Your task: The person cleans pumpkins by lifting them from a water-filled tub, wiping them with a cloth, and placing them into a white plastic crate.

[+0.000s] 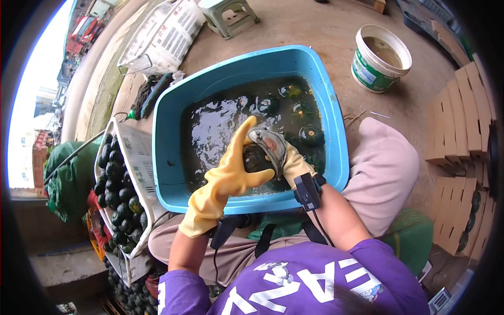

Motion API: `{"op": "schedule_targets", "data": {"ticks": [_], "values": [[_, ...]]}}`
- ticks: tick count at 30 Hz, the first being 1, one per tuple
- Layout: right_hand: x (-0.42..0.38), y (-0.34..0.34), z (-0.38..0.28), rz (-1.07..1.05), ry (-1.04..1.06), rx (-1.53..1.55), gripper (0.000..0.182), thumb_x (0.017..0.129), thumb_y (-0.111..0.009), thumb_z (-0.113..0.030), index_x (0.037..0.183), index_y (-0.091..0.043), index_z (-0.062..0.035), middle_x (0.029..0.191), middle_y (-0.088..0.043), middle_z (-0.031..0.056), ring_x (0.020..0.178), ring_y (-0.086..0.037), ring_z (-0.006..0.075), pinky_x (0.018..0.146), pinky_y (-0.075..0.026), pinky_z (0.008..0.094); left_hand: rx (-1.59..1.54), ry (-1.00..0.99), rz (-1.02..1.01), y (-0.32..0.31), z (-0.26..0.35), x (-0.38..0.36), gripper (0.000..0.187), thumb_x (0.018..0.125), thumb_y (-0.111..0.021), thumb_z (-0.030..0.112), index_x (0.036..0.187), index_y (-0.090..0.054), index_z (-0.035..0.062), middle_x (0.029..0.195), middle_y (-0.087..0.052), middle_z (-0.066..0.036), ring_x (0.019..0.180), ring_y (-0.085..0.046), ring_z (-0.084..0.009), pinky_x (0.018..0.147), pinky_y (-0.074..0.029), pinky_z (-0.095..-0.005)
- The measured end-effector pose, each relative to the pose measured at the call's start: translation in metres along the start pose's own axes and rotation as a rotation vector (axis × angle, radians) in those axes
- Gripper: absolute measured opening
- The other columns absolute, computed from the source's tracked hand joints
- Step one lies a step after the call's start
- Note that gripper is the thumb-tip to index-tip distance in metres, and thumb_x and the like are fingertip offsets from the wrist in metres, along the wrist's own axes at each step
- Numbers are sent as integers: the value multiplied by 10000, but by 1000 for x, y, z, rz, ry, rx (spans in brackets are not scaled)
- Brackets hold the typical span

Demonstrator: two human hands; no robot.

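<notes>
Both my hands wear yellowish rubber gloves and meet over a blue plastic tub of dark water. My left hand is cupped around a dark green squash, thumb and forefinger spread along its sides. My right hand presses a dark grey cloth with a reddish patch against the squash's right side; its fingers are mostly hidden under the cloth. Several more squashes float at the tub's right side, among them one squash nearest the right wall.
A white crate full of dark green squashes stands left of the tub. Beyond it are another white crate and a stool. A white bucket of murky water stands at the upper right, with cardboard boxes stacked along the right.
</notes>
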State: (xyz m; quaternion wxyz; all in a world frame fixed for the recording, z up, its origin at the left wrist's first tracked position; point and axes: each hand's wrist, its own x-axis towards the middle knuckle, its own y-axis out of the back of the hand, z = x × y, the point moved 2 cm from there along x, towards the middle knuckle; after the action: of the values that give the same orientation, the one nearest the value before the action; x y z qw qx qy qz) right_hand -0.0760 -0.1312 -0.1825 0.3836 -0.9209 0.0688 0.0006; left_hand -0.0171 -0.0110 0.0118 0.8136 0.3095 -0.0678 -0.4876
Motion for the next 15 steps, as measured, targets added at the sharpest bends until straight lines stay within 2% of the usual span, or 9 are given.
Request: {"op": "schedule_targets", "data": {"ticks": [3,4,7,8,10,11,12,14,15], "values": [[16,-19,-6,23,480,-670,366,1036,-612,-255,1336,-610,-47,1316,-669,86,1178,-647,198,1033,-531,343,-369,-36,121,-6,6,-6,1209,701,-943,322,1649,-209,169,1352,-576,-154,1176,-594,-234,1032,-488,-384],[21,-22,9,28,386,-103,299,1010,-615,-200,1261,-647,-41,1270,-684,98,1145,-660,226,1018,-533,364,-319,-104,250,-10,-14,-3,1165,734,-903,240,1651,-189,163,1357,-572,-165,1170,-602,-260,1010,-499,-387],[5,-57,-42,-153,622,-1463,363,880,-668,-104,1232,-642,-17,1251,-677,155,1165,-650,276,1038,-509,389,281,37,211,-10,-36,2,1247,652,-908,176,1636,-148,76,1306,-592,-263,1178,-615,-388,1040,-492,-443],[18,-51,-21,-336,477,-1144,331,935,-617,-83,1259,-636,-17,1267,-675,149,1176,-651,267,1049,-511,395,387,63,47,-9,-31,3,1275,629,-917,183,1632,-140,52,1353,-559,-297,1245,-584,-439,1070,-477,-446],[-11,-39,-17,-333,-145,754,326,1014,-543,-120,1317,-606,-14,1308,-661,137,1198,-643,248,1073,-503,396,291,-51,-40,-16,-11,-11,1296,632,-920,176,1639,-113,57,1422,-529,-301,1343,-527,-437,1113,-445,-437],[-25,-38,-24,-105,77,229,365,1074,-484,-215,1366,-570,-15,1348,-643,122,1231,-624,224,1105,-481,382,313,-139,-25,-13,0,-11,1302,651,-919,176,1647,-88,69,1513,-458,-288,1412,-477,-405,1152,-407,-409],[-7,-48,-42,-701,-19,731,376,1083,-465,-207,1400,-544,-22,1364,-634,120,1236,-619,215,1111,-471,360,-29,110,-35,-7,9,-13,1237,704,-900,166,1649,-106,83,1554,-418,-253,1418,-470,-356,1161,-396,-401],[19,-15,15,-207,10,481,345,1072,-468,-161,1371,-570,-22,1353,-641,124,1217,-629,207,1095,-480,337,-451,-68,305,-6,-27,-7,1134,767,-871,179,1640,-155,82,1547,-425,-235,1402,-477,-322,1145,-410,-406],[17,-20,-5,66,264,-424,315,1064,-469,-143,1320,-606,-20,1317,-654,134,1212,-629,198,1092,-476,318,-525,-42,473,-6,-44,-3,983,828,-840,220,1606,-259,66,1505,-465,-227,1370,-503,-319,1122,-430,-422]]}}
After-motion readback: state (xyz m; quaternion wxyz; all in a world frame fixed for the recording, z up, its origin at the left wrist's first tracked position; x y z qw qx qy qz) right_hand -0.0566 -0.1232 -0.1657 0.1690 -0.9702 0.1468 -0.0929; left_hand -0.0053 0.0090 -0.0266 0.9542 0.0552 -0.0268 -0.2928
